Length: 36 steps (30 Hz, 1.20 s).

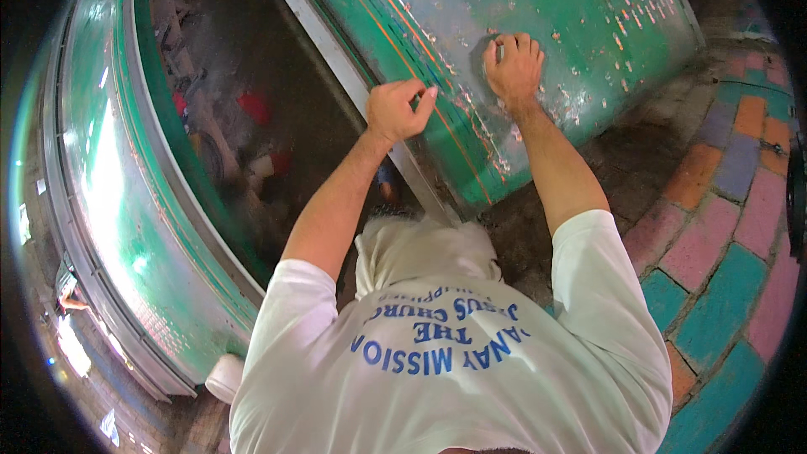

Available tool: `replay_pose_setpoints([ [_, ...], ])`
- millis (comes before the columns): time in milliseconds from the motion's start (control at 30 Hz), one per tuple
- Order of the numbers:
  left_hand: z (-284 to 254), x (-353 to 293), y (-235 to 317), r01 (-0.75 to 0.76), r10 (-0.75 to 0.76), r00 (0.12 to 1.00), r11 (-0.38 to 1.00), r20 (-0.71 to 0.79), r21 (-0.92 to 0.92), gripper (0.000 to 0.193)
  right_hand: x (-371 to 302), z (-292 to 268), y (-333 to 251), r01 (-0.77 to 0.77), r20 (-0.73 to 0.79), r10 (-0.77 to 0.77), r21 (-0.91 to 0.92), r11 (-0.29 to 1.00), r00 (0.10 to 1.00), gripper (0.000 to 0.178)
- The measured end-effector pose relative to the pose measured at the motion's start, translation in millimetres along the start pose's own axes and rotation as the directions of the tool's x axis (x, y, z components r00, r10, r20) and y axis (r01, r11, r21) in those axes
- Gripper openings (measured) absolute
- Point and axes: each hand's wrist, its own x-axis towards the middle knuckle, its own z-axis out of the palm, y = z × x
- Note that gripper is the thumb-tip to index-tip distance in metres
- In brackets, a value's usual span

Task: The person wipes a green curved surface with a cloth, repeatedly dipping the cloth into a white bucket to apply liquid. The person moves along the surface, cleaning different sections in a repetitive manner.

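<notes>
A glossy green panel (588, 101) fills the upper right, streaked with grey and marked by long orange lines and pale spots. My right hand (514, 76) is over it, fingers curled and thumb bent in to form a loop. A dark patch, perhaps shadow, borders that hand on the left. Near the panel's left edge my left hand (398, 111) is closed too, thumb against the bent fingers, beside the orange lines. What either hand holds, if anything, is hidden. Both bare forearms reach forward from white short sleeves.
At the left stands a second shiny green panel (118, 193), bent by the lens. Between the panels lies a dark gap (252, 59) with red items and debris. A pale metal edge (324, 42) borders the right panel. Coloured paving bricks (719, 303) cover the right.
</notes>
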Motion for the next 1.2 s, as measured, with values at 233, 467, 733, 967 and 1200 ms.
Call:
replay_pose_setpoints([
  [233,1.6,-2.9,1.5,0.030,-0.031,0.999,0.999,0.011,0.019,0.039,-41.9,-12.6,-9.5,-0.074,0.020,0.076,-0.104,0.992,0.997,0.021],
  [467,-1.0,3.5,0.7,-0.043,0.042,0.997,0.999,-0.070,-0.014,0.038,-25.6,-8.0,3.4,-0.210,-0.052,0.203,-0.231,0.950,0.978,0.025],
  [733,-2.2,3.0,-2.7,-0.042,0.043,0.999,0.998,0.011,-0.049,0.037,-53.3,-10.3,-2.9,-0.282,-0.064,0.274,-0.248,0.927,0.959,0.027],
  [967,-4.4,6.8,-2.1,-0.007,0.010,0.998,0.999,0.054,-0.048,0.034,-35.8,-10.6,10.4,-0.337,-0.232,0.276,-0.290,0.896,0.933,0.027],
  [1200,-1.0,7.1,-2.0,0.019,-0.016,0.994,0.999,0.110,-0.028,0.035,-52.3,-14.9,18.5,-0.428,-0.140,0.405,-0.260,0.866,0.904,0.030],
])
